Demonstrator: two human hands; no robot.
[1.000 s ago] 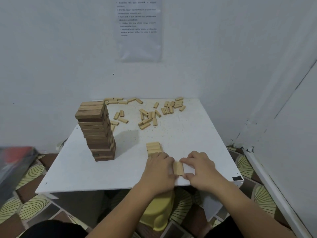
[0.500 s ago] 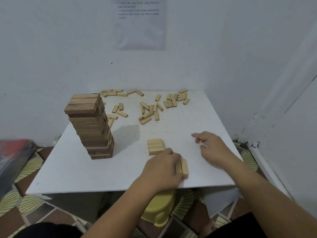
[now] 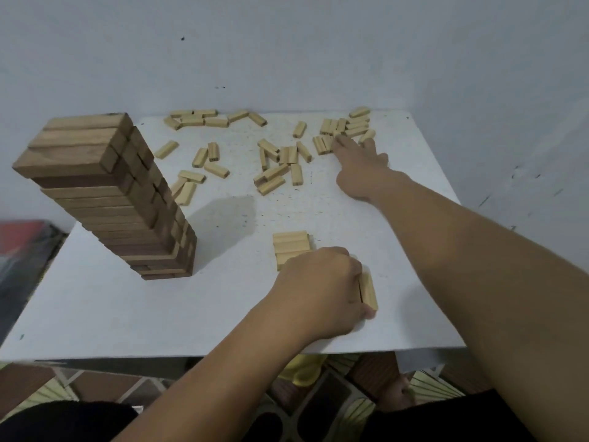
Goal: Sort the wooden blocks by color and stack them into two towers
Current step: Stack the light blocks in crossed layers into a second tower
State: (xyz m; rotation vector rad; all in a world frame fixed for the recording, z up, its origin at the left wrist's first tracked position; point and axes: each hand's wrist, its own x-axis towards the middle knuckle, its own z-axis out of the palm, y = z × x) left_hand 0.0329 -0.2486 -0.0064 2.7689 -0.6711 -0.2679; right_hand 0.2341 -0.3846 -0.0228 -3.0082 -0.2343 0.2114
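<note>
A tall tower of dark brown blocks (image 3: 105,199) stands on the left of the white table (image 3: 95,301). Several light blocks (image 3: 274,156) lie scattered across the table's far half. A flat row of light blocks (image 3: 290,245) lies near the front middle. My left hand (image 3: 318,288) covers and holds two light blocks (image 3: 368,290) side by side just in front of that row. My right hand (image 3: 360,165) is stretched out to the far right, fingers extended onto a cluster of light blocks (image 3: 345,130).
A white wall stands right behind the table. A yellow stool (image 3: 302,370) sits under the table's front edge on the patterned floor. A red and dark object (image 3: 22,250) lies off the left side.
My right hand has left the pair of blocks at the front and reached to the far right cluster. My left hand has stayed on the pair. The camera has tilted down and moved closer.
</note>
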